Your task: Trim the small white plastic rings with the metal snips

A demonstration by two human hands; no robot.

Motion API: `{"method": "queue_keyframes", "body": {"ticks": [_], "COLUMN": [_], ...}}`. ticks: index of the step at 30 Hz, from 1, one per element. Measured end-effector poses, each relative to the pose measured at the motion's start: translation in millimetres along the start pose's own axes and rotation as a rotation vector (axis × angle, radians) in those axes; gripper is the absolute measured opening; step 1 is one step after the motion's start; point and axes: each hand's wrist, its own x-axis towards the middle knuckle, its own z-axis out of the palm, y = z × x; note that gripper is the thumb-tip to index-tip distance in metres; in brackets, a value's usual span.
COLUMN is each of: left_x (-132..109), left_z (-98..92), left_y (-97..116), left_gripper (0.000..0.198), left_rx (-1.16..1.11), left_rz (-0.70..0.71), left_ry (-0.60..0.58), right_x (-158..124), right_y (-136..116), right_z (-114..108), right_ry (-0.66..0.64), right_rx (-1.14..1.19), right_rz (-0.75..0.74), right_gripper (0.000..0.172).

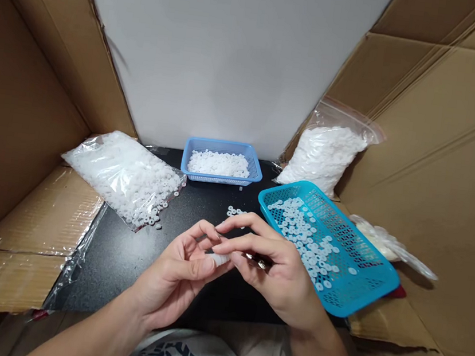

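My left hand (182,275) pinches a small white plastic piece (219,258) between thumb and fingers, just above the black table. My right hand (272,269) meets it from the right, its fingertips touching the same piece. Tucked under the right hand's curled fingers is a small shiny metal tool (260,261); most of it is hidden, so its kind is unclear. A few loose white plastic rings (237,211) lie on the table just beyond the fingers. To the right, a teal basket (364,294) holds many scattered white rings (306,235).
At the back stands a blue basket (220,180) full of small white pieces. A clear bag (123,172) of white rings lies open at left, some spilling out. Another filled bag (324,154) leans back right, and a smaller bag (389,246) lies behind the teal basket. Cardboard walls (450,140) flank the table.
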Motion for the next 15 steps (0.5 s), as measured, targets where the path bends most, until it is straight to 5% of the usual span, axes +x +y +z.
{"method": "queue_keyframes", "body": {"ticks": [3,7,10,15], "left_x": [-2,-4,-5,-6], "left_z": [0.2,1.0,3.2,8.0], "left_y": [1,1,-1,-5], "left_gripper": [0.023,0.031,0.029,0.028], "left_rx": [0.014,0.024,0.040,0.036], "left_rz": [0.027,0.059,0.098,0.181], "left_ry": [-0.001,0.027,0.071,0.140], "right_x": [-2,-11,-21,-34], "right_y": [-2,-4,-6,-8], "right_z": [1,9,19,33], "right_ry": [0.048,0.215,0.305,0.413], "right_rx": [-0.026,-0.190,-0.377,-0.613], "right_rz": [0.006,-0.021,-0.122,-0.280], "right_gripper": [0.022,0.055,0.045,0.058]}}
